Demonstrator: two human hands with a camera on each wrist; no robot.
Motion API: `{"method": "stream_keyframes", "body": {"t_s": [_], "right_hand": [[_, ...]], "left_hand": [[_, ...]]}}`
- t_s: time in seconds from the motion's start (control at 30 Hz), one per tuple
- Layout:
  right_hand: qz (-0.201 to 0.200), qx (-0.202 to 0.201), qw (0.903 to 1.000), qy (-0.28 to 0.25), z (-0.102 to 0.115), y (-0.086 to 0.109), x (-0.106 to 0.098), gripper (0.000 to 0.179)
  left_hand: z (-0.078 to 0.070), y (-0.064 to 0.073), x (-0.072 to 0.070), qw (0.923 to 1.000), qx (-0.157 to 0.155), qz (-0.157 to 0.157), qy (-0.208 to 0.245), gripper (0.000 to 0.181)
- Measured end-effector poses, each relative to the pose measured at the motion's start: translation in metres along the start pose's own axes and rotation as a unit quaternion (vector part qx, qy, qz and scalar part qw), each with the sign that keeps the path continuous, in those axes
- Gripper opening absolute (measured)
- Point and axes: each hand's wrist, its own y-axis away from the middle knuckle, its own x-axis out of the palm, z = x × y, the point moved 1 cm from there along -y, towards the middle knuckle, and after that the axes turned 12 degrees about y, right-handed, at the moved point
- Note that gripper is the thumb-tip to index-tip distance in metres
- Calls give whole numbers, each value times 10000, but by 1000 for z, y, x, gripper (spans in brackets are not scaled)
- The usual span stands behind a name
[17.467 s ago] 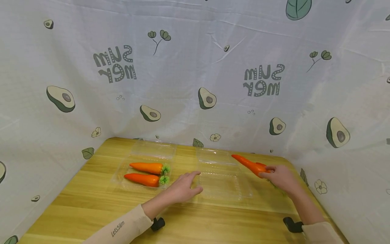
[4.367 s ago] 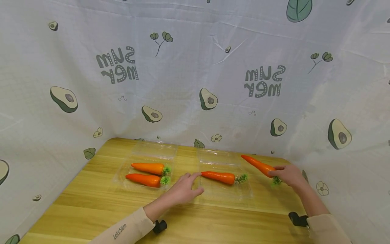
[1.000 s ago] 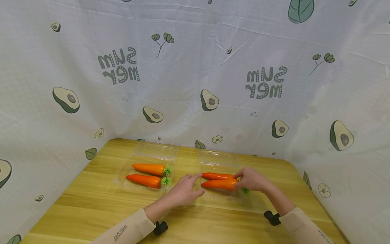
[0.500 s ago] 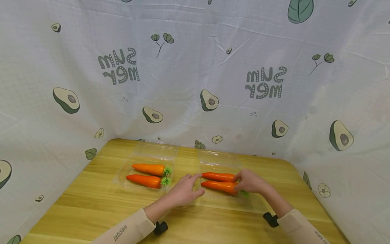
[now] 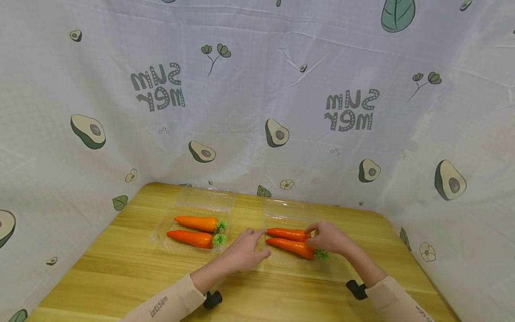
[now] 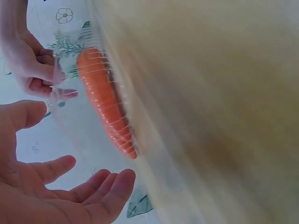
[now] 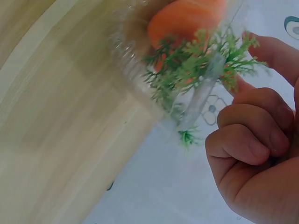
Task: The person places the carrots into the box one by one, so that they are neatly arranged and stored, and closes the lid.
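Note:
Two orange carrots with green tops lie side by side in the open clear plastic box on the right. My right hand is at their leafy ends, thumb and index finger either side of the far carrot; whether they pinch it cannot be made out. Its other fingers are curled. The near carrot lies free, its top slanting toward me. Relaxed and spread, my left hand holds nothing, its index finger by the box's left edge. Leafy tops partly hide a carrot in the right wrist view.
Another open clear box stands to the left, holding two carrots with green tops. Both box lids are folded back. A white curtain printed with avocados hangs behind the wooden table.
Since the oldest frame, two carrots have come into the right box. In the last second the near carrot's leafy end has shifted toward me, away from the other. My left hand stays put.

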Motion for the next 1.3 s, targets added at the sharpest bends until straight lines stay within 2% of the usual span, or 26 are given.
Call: {"method": "stream_keyframes", "body": {"t_s": [0.23,0.37,0.53,0.7,0.93,1.1,1.3], "right_hand": [[-229,-11,9990,-388,12,-6,0,37],[-272,-23,9982,-538,23,-10,-2,37],[-315,-99,9976,-611,37,-17,-3,37],[-396,-182,9978,-508,50,-26,-3,38],[-531,-235,9969,-537,69,-39,-2,38],[-568,-272,9964,-567,79,-50,-1,38],[-583,-278,9959,-635,92,-63,3,36]], "left_hand": [[-14,-1,-14,9995,221,-218,-77,59],[-21,1,-30,9988,347,-328,-47,52],[-22,3,-54,9976,390,-533,-187,44],[-15,6,-78,9960,256,-803,-308,43],[4,14,-111,9927,24,-1102,-481,44],[17,18,-131,9917,-1,-1173,-526,46],[34,19,-154,9876,111,-1425,-647,45]]}}
